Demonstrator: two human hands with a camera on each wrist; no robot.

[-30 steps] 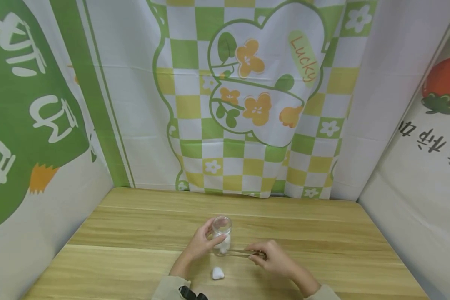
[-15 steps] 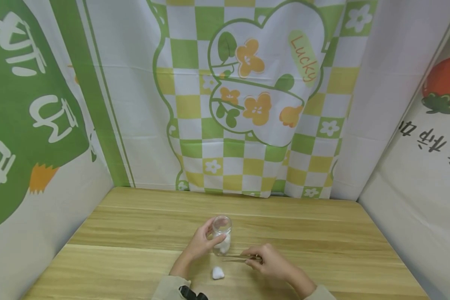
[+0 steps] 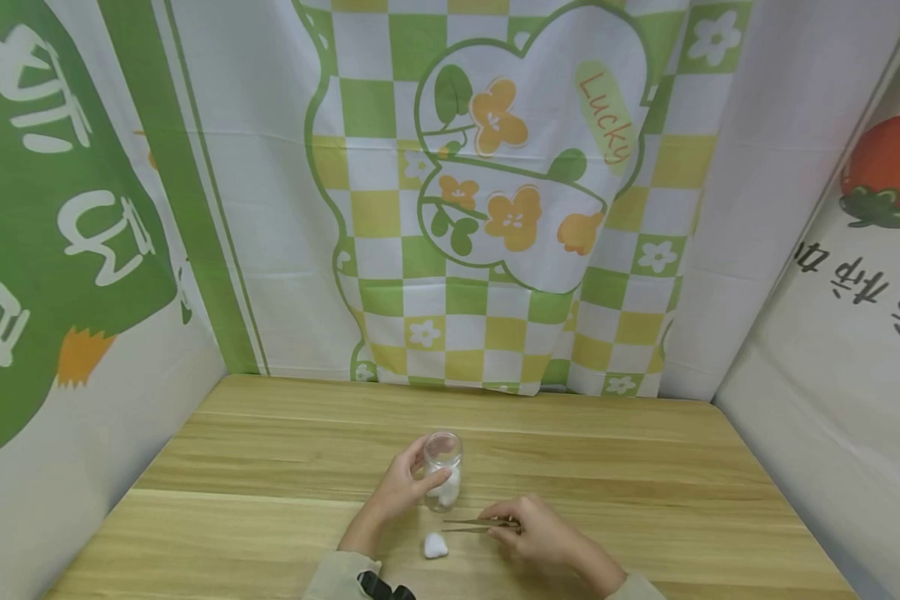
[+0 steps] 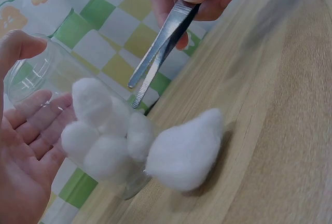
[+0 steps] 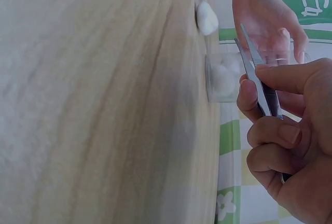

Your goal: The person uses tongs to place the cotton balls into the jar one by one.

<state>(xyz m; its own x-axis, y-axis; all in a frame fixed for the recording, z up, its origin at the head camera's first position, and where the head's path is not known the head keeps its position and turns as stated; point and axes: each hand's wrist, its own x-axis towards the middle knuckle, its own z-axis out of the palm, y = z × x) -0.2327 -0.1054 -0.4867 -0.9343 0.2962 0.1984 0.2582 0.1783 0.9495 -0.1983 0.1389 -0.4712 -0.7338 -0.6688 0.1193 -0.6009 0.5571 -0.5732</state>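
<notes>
My left hand (image 3: 405,483) holds a clear glass jar (image 3: 444,450) upright on the table, thumb across its front and fingers round the far side. Several white cotton balls (image 4: 98,130) lie in the jar's lower part. One loose cotton ball (image 3: 436,546) sits on the wood just in front of the jar. In my right hand (image 3: 540,529) a pair of metal tweezers (image 4: 163,47) is pinched between thumb and fingers. The tips of the tweezers are spread slightly apart with nothing between them, above and right of the loose cotton ball.
The wooden table (image 3: 270,442) spreads out around both hands. A green and yellow checked curtain (image 3: 465,333) hangs behind its far edge, with printed cloth walls on the left and right. A black strap (image 3: 378,587) is on the left sleeve.
The right hand has drawn the tweezers from beside the jar's base toward the person, near the loose cotton ball. The left hand, jar and loose cotton ball have stayed in place.
</notes>
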